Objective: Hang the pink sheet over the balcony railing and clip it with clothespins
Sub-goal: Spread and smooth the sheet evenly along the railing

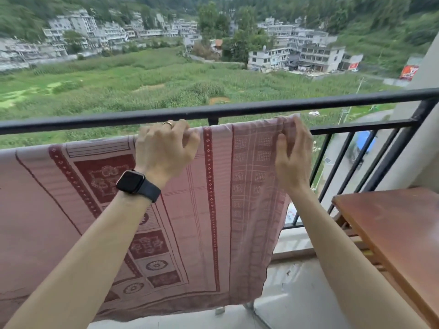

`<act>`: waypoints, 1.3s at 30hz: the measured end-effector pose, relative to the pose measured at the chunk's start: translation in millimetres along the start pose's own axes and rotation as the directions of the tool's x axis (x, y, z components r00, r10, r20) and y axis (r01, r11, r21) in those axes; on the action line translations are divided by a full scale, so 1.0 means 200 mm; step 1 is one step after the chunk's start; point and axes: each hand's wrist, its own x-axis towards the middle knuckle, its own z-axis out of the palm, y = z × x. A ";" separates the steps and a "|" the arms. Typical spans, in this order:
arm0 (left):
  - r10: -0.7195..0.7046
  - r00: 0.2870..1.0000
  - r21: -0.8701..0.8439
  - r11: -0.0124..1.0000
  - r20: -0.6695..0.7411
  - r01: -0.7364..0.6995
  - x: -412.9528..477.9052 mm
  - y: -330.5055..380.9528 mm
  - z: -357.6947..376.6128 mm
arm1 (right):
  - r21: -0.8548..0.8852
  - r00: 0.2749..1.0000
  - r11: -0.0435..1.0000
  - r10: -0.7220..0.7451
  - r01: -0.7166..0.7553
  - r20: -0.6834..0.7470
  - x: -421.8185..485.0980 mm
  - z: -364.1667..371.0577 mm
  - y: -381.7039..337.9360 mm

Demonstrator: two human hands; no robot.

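The pink sheet (204, 210), with dark red patterned borders, hangs over the lower bar of the black balcony railing (356, 130) and drapes down toward the floor. My left hand (164, 148), with a ring and a black watch on the wrist, curls its fingers over the sheet's top fold near the middle. My right hand (293, 153) holds the sheet's right top corner, fingers over the fold and thumb on the near side. The thicker top rail (261, 109) runs above both hands. No clothespins are in view.
A brown wooden table (399, 224) stands at the right, close to my right forearm. A beige wall (425, 148) closes the balcony's right end. Pale floor tiles (297, 300) lie below the sheet. Beyond the railing are fields and buildings far below.
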 end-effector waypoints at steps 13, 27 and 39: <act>0.139 0.931 -0.275 0.960 0.336 -0.044 0.39 0.83 0.18 | 0.456 0.711 0.759 0.012 -0.464 0.703 0.37 -0.26 0.36; -0.039 0.935 -0.277 0.950 0.352 0.144 0.46 1.15 0.28 | 0.486 0.735 0.798 -0.080 -0.357 0.673 0.47 -0.29 0.56; -0.099 0.961 -0.263 0.950 0.259 0.169 0.48 1.23 0.33 | 0.365 0.777 0.925 -0.155 -0.101 0.610 0.39 -0.23 0.71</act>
